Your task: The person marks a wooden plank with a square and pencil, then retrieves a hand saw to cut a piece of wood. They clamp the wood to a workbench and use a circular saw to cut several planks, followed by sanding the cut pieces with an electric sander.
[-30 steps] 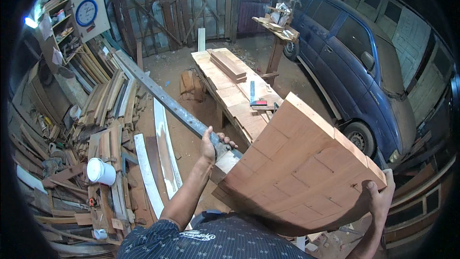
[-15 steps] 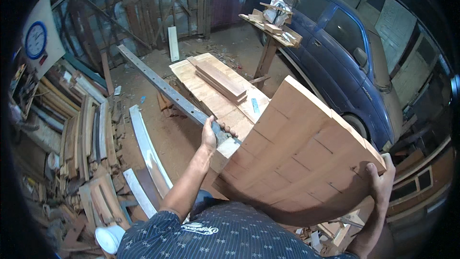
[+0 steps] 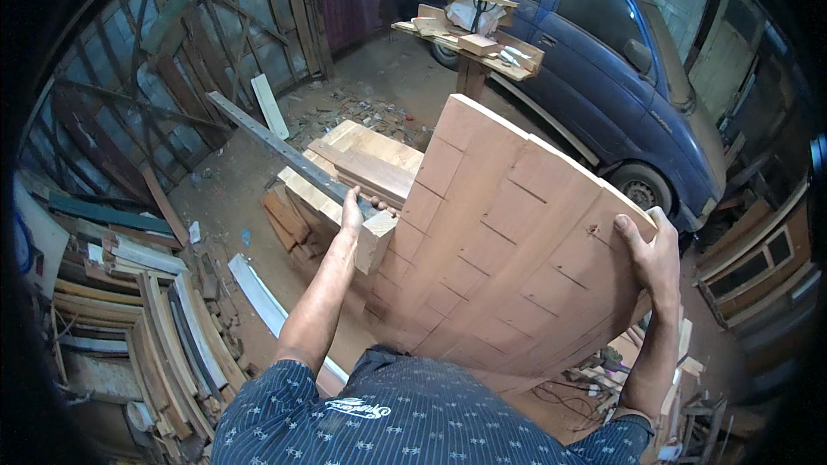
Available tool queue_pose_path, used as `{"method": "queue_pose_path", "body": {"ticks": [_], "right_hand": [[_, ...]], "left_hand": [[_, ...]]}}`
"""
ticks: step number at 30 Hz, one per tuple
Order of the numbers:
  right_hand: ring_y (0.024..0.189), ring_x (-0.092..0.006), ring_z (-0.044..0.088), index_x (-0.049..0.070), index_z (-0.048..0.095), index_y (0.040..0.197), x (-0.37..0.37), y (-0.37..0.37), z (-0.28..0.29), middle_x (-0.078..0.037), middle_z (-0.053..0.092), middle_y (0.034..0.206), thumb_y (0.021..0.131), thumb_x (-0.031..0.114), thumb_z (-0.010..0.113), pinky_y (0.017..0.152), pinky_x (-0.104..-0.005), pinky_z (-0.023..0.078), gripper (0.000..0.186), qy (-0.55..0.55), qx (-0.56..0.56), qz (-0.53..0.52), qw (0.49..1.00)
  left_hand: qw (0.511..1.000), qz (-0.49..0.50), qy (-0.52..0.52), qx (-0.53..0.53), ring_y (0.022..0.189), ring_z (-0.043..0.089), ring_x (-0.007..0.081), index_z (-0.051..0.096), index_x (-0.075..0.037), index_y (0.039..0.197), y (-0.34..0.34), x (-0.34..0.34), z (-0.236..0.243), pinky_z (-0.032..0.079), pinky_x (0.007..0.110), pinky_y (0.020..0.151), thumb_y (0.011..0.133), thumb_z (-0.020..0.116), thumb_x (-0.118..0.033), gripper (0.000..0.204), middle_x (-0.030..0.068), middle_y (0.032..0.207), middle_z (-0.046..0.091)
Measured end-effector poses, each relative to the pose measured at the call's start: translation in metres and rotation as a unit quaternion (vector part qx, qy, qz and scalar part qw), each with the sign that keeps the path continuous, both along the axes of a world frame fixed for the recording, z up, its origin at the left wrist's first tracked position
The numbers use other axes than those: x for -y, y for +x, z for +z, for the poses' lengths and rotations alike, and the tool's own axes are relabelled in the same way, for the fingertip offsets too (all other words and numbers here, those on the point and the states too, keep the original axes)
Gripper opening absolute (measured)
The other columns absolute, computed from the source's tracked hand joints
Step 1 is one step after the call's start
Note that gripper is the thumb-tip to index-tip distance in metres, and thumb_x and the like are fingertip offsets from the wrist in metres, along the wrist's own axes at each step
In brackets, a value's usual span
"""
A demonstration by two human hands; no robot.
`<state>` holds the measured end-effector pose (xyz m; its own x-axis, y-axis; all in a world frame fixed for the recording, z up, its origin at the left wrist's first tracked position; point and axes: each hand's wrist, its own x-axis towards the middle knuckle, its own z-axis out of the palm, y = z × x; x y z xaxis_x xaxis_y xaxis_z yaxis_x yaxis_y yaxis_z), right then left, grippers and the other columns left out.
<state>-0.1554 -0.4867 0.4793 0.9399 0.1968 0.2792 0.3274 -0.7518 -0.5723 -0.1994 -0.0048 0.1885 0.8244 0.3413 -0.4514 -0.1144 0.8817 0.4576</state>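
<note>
A large wooden panel (image 3: 508, 245) stands tilted in front of my body, its broad face toward me and marked with short dark lines. My right hand (image 3: 656, 254) grips its right edge, thumb on the near face and fingers behind. My left hand (image 3: 357, 211) is closed around the near end of a long grey metal bar clamp (image 3: 280, 148) with holes along it. A pale wooden block (image 3: 376, 237) sits beside that hand, against the panel's left side. The left fingertips are partly hidden behind the clamp.
Beyond the clamp, brown boards (image 3: 366, 174) lie on a pale wooden bench top (image 3: 349, 136). A small stand (image 3: 469, 43) holds offcuts and scissors. A blue van (image 3: 594, 77) is parked at the right rear. Stacked timber (image 3: 164, 336) fills the left side.
The panel has been turned more upright, its top corner moving up and left. Both hands have kept their holds; the clamp has shifted slightly left with my left hand. The whole view has turned.
</note>
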Motion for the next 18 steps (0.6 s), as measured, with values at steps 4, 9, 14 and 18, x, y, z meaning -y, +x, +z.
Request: {"method": "queue_pose_path", "body": {"ticks": [4, 9, 14, 18], "right_hand": [[0.083, -0.0329, 0.072, -0.006, 0.064, 0.093, -0.058, 0.052, -0.04, -0.026, 0.071, 0.085, 0.083, 0.055, 0.075, 0.077, -0.0416, 0.052, 0.063, 0.025, -0.014, 0.013, 1.0], [0.094, -0.0373, 0.07, -0.008, 0.065, 0.097, -0.129, 0.12, -0.084, -0.03, 0.07, 0.097, 0.079, 0.064, 0.072, 0.084, -0.0436, 0.052, 0.074, 0.001, -0.034, -0.021, 0.999], [0.104, -0.0393, 0.069, -0.01, 0.066, 0.107, -0.22, 0.174, -0.127, -0.032, 0.069, 0.105, 0.078, 0.069, 0.069, 0.091, -0.0439, 0.052, 0.084, -0.029, -0.109, -0.04, 0.993], [0.102, -0.0382, 0.069, -0.006, 0.068, 0.106, -0.255, 0.23, -0.177, -0.029, 0.07, 0.103, 0.077, 0.071, 0.069, 0.089, -0.0456, 0.052, 0.083, -0.045, -0.167, -0.046, 0.984]], "left_hand": [[1.0, 0.024, 0.006, -0.018, 0.067, 0.055, 0.0345, 0.045, -0.006, 0.085, 0.033, -0.074, -0.03, 0.052, 0.055, 0.074, 0.099, 0.043, -0.051, 0.047, 0.012, 0.07, 0.048], [0.996, 0.041, -0.005, -0.083, 0.066, 0.055, 0.0266, 0.047, -0.007, 0.098, 0.088, -0.152, -0.069, 0.055, 0.049, 0.07, 0.1, 0.047, -0.044, 0.037, 0.0086, 0.075, 0.049], [0.988, 0.046, 0.137, -0.05, 0.066, 0.057, 0.0243, 0.05, -0.004, 0.103, 0.126, -0.238, -0.122, 0.056, 0.042, 0.067, 0.103, 0.039, -0.04, 0.037, 0.0077, 0.078, 0.052], [0.989, 0.009, 0.08, -0.126, 0.07, 0.058, 0.024, 0.051, 0.0, 0.107, 0.163, -0.284, -0.161, 0.057, 0.043, 0.068, 0.102, 0.037, -0.036, 0.039, 0.0082, 0.08, 0.053]]}}
